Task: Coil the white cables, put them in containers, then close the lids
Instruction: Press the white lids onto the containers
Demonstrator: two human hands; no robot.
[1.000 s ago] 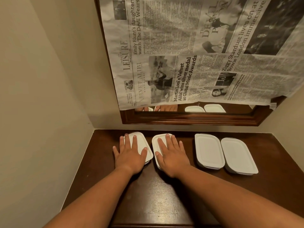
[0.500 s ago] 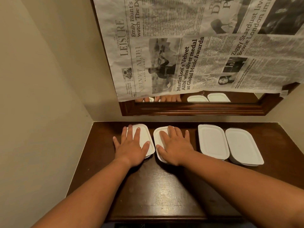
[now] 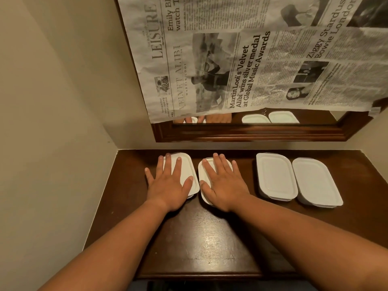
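Four lidded white containers (image 3: 276,175) sit in a row on the table (image 3: 210,238). Left hand (image 3: 169,181) and right hand (image 3: 223,183), fingers spread, press flat on the two leftmost lids, as before; only the camera has tilted down.
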